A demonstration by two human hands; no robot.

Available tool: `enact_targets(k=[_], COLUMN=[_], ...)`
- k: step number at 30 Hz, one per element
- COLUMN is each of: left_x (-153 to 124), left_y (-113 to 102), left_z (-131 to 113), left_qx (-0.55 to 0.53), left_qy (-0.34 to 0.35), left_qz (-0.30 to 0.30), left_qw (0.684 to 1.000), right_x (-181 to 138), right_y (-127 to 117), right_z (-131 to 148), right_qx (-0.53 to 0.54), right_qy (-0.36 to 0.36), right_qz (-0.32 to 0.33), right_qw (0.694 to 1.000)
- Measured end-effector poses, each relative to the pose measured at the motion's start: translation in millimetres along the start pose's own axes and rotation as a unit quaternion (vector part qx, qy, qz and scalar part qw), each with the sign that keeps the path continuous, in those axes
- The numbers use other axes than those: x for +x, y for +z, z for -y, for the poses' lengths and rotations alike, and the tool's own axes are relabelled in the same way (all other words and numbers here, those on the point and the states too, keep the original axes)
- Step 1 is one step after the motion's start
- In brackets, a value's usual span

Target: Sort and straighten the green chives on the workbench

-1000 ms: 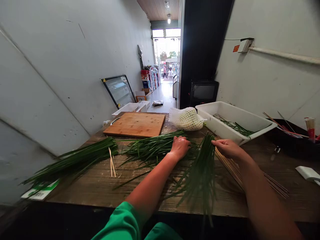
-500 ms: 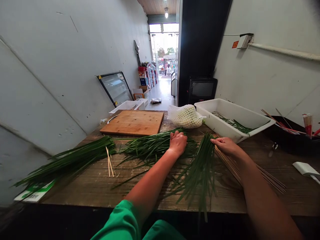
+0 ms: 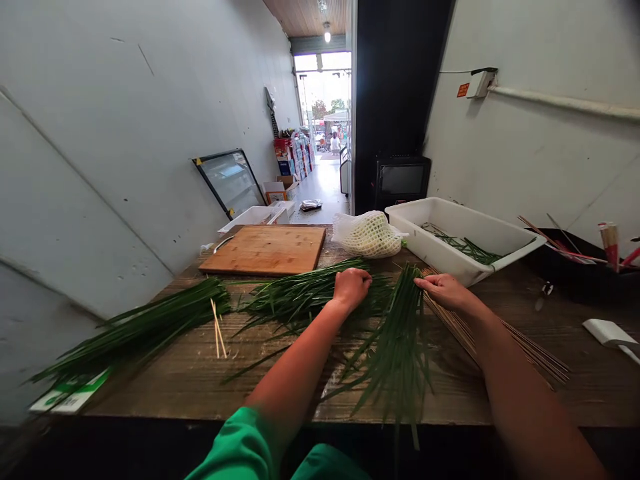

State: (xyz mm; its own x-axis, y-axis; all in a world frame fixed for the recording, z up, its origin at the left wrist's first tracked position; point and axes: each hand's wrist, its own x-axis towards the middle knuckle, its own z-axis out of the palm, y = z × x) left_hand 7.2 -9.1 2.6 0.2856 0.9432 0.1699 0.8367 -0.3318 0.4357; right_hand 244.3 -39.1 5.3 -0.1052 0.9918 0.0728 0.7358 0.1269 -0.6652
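Long green garlic chives lie in a middle pile (image 3: 305, 287) on the wooden table. Over this pile's right end is my left hand (image 3: 351, 288), its fingers curled together; whatever they may hold is hidden. A fanned bunch of garlic chives (image 3: 400, 333) hangs from my right hand (image 3: 443, 291), which pinches it near the top, the leaf tips spreading toward the table's front edge. Under and beside my right forearm lie thin bamboo skewers (image 3: 533, 353). Another pile of chives (image 3: 150, 320) rests at the left, with a few pale sticks (image 3: 218, 330) by its end.
A wooden cutting board (image 3: 265, 250) lies at the back left. Beside it sits a vegetable in white foam netting (image 3: 370, 235). A white tub (image 3: 430, 250) with some chives stands back right, near a black container (image 3: 575, 267) of sticks. A white plug-like block (image 3: 607, 331) lies at right.
My left hand's fingers have curled in and closed at the middle pile. My right hand keeps its pinch on the bunch, almost in place. The view has shifted slightly.
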Motion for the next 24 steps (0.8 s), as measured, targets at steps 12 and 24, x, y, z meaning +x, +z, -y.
enact_targets(k=[12, 24], left_x=[3, 4], left_y=[3, -1], left_z=[-10, -14], left_qx=[-0.291, -0.305], left_qy=[0.045, 0.022], left_qz=[-0.122, -0.2], left_qw=[0.948, 0.931], right_x=[-8, -11], right_y=[1, 3], right_z=[15, 28], right_qx=[0.067, 0.036], right_qy=[-0.011, -0.056], right_qz=[-0.011, -0.052], right_qw=[0.998, 0.996])
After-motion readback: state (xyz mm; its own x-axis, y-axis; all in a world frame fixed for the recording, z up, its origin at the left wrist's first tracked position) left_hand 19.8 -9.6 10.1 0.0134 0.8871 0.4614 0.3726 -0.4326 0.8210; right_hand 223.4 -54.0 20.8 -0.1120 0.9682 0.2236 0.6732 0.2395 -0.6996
